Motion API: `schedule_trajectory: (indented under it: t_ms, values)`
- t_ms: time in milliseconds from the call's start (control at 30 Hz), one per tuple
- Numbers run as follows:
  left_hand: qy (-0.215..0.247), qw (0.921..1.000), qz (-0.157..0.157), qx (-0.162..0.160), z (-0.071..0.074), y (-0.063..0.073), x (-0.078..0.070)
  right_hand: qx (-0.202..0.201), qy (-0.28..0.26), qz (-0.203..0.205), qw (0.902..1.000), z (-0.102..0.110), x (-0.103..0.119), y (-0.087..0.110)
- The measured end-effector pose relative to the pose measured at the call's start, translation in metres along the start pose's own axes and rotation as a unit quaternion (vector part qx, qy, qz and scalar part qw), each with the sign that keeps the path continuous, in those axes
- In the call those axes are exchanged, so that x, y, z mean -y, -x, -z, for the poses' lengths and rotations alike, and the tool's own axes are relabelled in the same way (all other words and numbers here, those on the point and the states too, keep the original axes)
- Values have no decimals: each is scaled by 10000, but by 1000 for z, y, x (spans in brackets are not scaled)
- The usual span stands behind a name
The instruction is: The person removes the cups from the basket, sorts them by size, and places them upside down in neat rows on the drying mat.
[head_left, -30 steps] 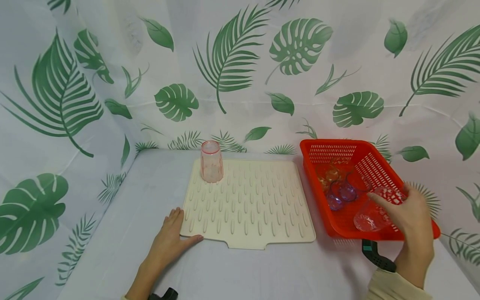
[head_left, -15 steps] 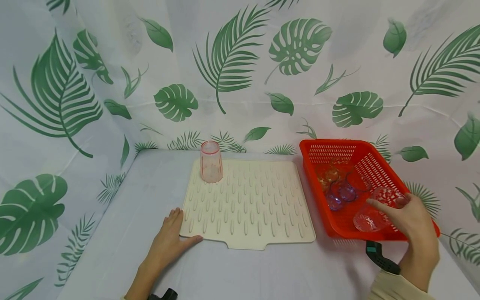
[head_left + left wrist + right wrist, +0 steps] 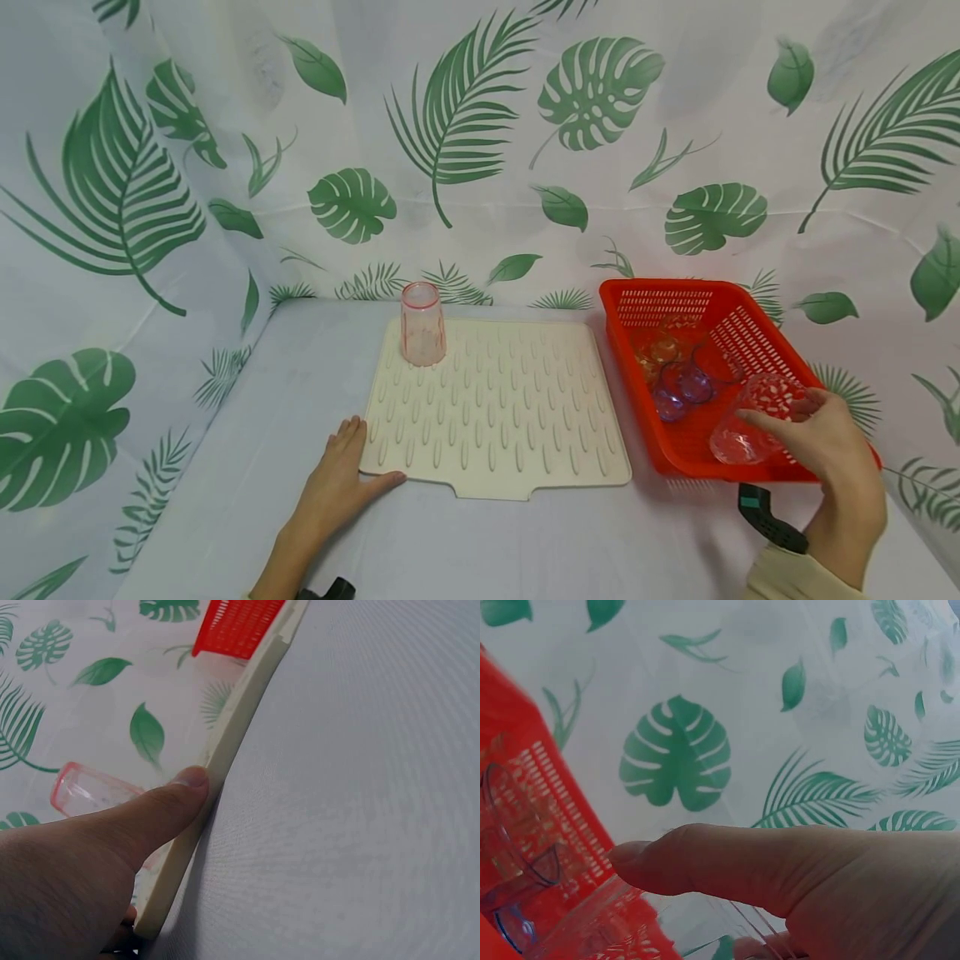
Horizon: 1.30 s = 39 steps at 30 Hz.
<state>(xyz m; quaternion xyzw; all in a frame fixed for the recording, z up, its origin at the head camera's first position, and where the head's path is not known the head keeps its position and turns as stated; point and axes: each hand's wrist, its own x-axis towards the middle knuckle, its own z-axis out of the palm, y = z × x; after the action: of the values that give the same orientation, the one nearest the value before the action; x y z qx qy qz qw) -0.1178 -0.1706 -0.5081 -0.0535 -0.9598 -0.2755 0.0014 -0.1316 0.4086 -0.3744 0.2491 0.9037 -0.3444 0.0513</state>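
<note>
My right hand (image 3: 821, 433) holds a clear pinkish drinking glass (image 3: 738, 437) between thumb and fingers. That glass lies tilted in the front right part of a red plastic basket (image 3: 660, 458). In the right wrist view my thumb (image 3: 690, 859) lies along the glass, and the other fingers are mostly hidden. My left hand (image 3: 333, 487) rests at the near left corner of a cream ridged drying mat (image 3: 495, 417). Its fingers lie straight along the left edge, and the thumb (image 3: 169, 810) touches the front edge. A pink-rimmed glass (image 3: 423, 329) stands upside down on the mat's far left corner.
Purple-tinted glasses (image 3: 686, 387) and amber ones (image 3: 663, 346) lie deeper in the basket. The basket stands just right of the mat. A white cloth (image 3: 585, 550) covers the table, and a leaf-patterned curtain (image 3: 495, 233) hangs behind it.
My right hand has shifted slightly right and down, with its fingers closing round the glass. The glass has turned a little more upright. My left hand and the mat have stayed put.
</note>
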Motion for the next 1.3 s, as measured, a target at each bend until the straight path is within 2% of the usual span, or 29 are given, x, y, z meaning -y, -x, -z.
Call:
schedule_trajectory:
  t_ms: [167, 400, 600, 900, 1100, 1233, 1300]
  values:
    - [23, 10000, -5, 6, 0, 0, 0, -284, -188, -166, 9993, 1, 7, 5]
    - [-16, 10000, 27, 38, 1, -1, 0, -929, -467, -44, 9946, -1, 19, 19]
    - [-7, 10000, 31, 25, 1, -1, -1, -1410, -1021, -37, 9847, -5, 35, 33]
    - [13, 10000, 41, 18, 1, 0, -1, -1992, -1569, -164, 9672, -13, 62, 49]
    - [28, 10000, 39, 19, 2, 0, -2, -2332, -2329, 371, 9434, -19, 78, 58]
    - [26, 10000, 32, 18, 1, 0, -1, -2313, -2596, 674, 9352, -22, 86, 64]
    - [37, 10000, 20, 11, 1, 0, -1, -2284, -2615, 829, 9341, -24, 90, 66]
